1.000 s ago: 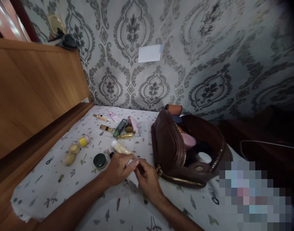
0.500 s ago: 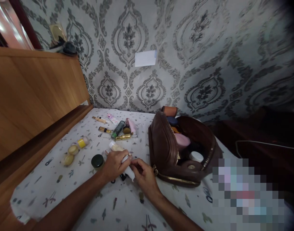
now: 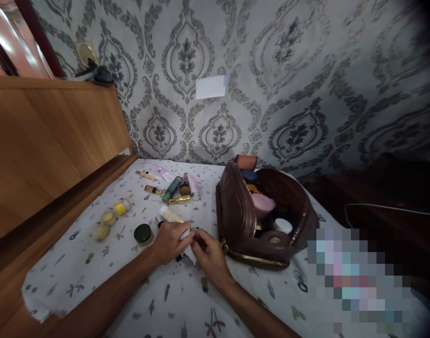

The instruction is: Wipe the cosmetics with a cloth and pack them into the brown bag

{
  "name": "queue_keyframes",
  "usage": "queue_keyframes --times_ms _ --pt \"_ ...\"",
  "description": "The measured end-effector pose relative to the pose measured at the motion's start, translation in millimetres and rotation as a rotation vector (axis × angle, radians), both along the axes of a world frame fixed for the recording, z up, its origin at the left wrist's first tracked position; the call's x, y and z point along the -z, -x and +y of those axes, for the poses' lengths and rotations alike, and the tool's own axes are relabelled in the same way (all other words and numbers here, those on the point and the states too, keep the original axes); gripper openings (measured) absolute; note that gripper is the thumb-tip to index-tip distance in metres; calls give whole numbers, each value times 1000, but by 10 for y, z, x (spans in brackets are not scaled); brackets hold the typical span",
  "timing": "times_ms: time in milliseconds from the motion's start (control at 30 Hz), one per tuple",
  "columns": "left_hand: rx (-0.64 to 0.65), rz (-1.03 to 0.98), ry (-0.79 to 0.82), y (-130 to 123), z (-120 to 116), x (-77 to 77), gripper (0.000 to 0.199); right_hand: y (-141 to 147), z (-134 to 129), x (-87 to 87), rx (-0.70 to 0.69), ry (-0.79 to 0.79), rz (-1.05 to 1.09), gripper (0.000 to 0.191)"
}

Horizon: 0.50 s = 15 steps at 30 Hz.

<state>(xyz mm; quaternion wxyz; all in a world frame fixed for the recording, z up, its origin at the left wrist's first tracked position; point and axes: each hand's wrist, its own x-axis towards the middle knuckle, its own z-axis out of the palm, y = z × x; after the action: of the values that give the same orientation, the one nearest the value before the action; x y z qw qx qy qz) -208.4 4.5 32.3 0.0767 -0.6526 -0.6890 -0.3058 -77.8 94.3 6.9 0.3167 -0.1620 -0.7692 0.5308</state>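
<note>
- Left hand (image 3: 170, 241): thumb and fingers pinch a crumpled white tissue (image 3: 191, 254), which hangs between the two hands, low and central over the printed sheet (image 3: 144, 305).
- Right hand (image 3: 212, 260): fingertips drawn together, touching the tissue's edge; cannot tell how firmly they grip.
- From the hands, 9 o'clock: dark-lidded jar (image 3: 143, 234), near the left wrist, upright.
- 11 o'clock: cream tube (image 3: 172, 216) with white cap, lying just beyond the left knuckles.
- Toward 12, farther off: green bottle (image 3: 172, 188), gold tube (image 3: 179, 200) and pink tube (image 3: 192, 184), loosely bunched.
- 10 o'clock, well apart: yellow-banded container (image 3: 121, 207), two yellowish pots (image 3: 108, 218) beside it.
- 2 o'clock: brown bag (image 3: 236, 211), unzipped; inside, a pink item (image 3: 263, 203) and a white-topped item (image 3: 282, 226).
- Beyond, at 12: patterned wall (image 3: 218, 126), white card (image 3: 210, 87) on it.
</note>
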Motion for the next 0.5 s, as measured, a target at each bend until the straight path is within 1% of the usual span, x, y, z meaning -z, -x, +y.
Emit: queue_keyframes --times_ms 133,367,500 --pt "5 -1 -9 -2 4 6 23 2 -2 -4 9 -3 -9 21" --pt "28 11 -25 -13 15 -21 24 4 28 65 8 0 -27 22" --pt "32 17 -26 -14 19 -23 26 3 34 61 -2 17 -39 24"
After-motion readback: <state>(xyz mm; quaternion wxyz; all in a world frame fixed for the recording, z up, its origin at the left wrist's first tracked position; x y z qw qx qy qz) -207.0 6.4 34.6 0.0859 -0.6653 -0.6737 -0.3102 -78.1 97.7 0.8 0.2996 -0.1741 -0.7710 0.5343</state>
